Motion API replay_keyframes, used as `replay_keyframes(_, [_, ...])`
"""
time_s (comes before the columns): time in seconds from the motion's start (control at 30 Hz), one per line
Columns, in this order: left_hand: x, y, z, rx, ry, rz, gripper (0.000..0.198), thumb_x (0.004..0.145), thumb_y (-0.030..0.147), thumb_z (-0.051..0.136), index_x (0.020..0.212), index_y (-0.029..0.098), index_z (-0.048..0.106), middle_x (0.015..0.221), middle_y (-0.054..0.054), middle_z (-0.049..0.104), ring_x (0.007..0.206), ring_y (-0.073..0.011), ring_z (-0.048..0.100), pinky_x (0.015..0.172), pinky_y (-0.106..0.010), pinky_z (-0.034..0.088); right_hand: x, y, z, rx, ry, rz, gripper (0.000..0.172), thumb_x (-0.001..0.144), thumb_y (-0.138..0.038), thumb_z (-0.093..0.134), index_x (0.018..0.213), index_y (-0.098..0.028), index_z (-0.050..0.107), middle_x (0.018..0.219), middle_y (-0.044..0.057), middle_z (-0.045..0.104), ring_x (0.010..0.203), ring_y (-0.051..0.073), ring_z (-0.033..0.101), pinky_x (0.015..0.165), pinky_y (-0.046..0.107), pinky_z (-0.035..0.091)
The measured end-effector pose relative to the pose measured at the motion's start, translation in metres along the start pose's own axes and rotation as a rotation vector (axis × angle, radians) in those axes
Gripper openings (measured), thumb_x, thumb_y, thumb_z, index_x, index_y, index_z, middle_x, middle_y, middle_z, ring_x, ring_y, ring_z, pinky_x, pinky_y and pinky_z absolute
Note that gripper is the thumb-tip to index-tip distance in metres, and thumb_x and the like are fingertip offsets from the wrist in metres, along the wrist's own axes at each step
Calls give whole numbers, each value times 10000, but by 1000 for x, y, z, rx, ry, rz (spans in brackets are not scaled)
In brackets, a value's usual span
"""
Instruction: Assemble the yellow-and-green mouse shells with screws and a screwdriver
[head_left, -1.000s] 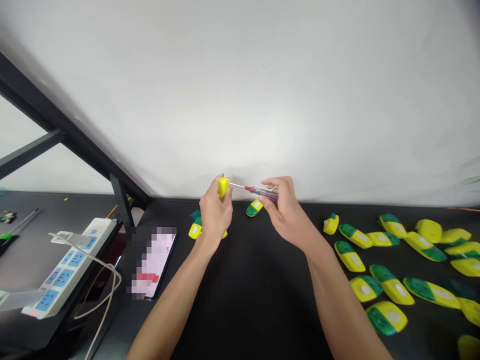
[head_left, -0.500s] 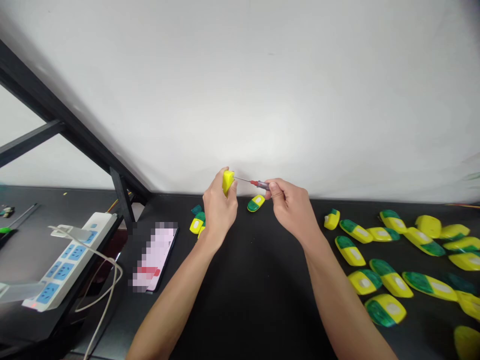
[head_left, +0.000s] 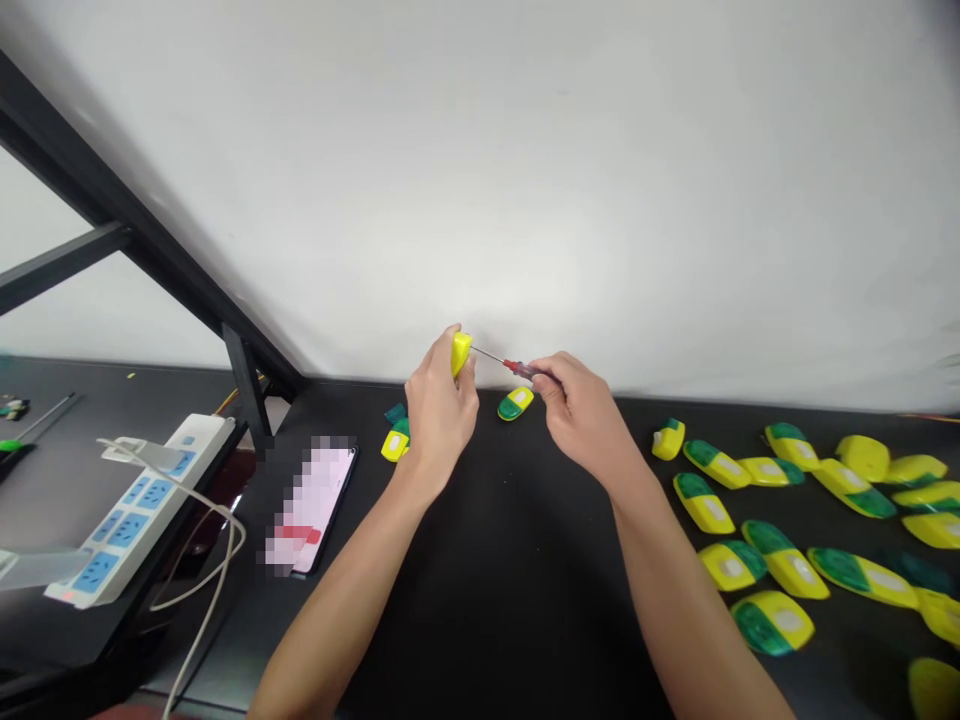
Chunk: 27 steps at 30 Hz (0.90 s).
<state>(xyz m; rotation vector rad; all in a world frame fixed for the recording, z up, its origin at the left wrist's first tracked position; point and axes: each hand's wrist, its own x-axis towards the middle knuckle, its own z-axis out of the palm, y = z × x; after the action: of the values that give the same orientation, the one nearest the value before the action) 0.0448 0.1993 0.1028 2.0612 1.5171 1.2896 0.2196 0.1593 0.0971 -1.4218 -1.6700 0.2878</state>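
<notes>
Precariously, the left hand [head_left: 441, 420] curls around a curved yellow plastic shell [head_left: 460, 352], while just beside it the right hand [head_left: 581, 415] pinches a thin steel screwdriver [head_left: 517, 367]; a slipping tip could jab the left hand.

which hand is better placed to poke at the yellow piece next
Probably the right hand: it holds the thin screwdriver, and the tip sits at the yellow plastic piece. The left hand is wrapped around that piece, so it seems better kept holding it steady.
</notes>
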Motion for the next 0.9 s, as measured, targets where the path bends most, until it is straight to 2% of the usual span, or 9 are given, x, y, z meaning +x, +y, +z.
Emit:
replay_keyframes(0.13, [1,1,-5,-16,-11,67,359,1044,206,532,1388,197,637,1323,-130,766,1134,-275,766,939,-393,616,-2,-1,3,54,-121,40,225,1028,-330,391,927,-236,569,874,79,674,776,229,625,727,388,492])
replay_keyframes(0.2, [2,0,-8,-23,-28,88,357,1042,192,532,1382,203,638,1331,-127,760,1135,-273,764,941,-392,614,-4,1,1,110,-144,82,203,1034,-398,445,1007,-236,565,904,69,665,804,225,629,759,388,513])
replay_keyframes(0.3, [4,-1,-9,-14,-50,104,368,1025,157,530,1369,209,651,1338,-121,756,1162,-285,754,943,-397,610,-5,5,-3,168,-114,117,208,974,-416,585,1093,-249,550,1020,70,660,927,232,648,822,392,540])
replay_keyframes(0.4, [4,-2,-7,-11,-42,102,374,1021,165,537,1374,210,651,1324,-114,761,1157,-285,749,918,-383,611,-5,6,-2,142,-48,72,123,957,-361,590,1015,-253,588,1046,75,654,972,237,649,845,404,547])
replay_keyframes(0.5, [4,-3,-6,-7,-28,106,380,1026,179,537,1390,213,637,1333,-111,753,1143,-273,748,915,-373,607,-4,4,1,100,6,49,117,961,-350,576,979,-250,634,1014,74,649,958,240,649,819,405,548])
replay_keyframes(0.63, [4,-2,-6,-9,-40,110,384,1032,166,523,1400,205,626,1357,-125,735,1153,-272,743,944,-376,594,-4,0,3,129,23,92,120,936,-337,588,962,-243,657,986,68,658,941,236,657,820,406,548])
replay_keyframes(0.77, [4,0,-6,-20,-30,138,365,1047,187,517,1395,205,624,1341,-128,741,1178,-280,733,965,-382,584,-3,-4,0,211,-6,180,122,912,-342,597,936,-235,649,972,65,691,924,236,680,829,413,535])
replay_keyframes(0.9, [4,-2,-5,-35,-15,172,356,1052,187,513,1388,216,626,1345,-117,742,1191,-271,729,981,-380,580,-1,-8,-6,287,-74,265,165,913,-382,590,929,-223,634,815,33,665,748,198,640,712,368,507])
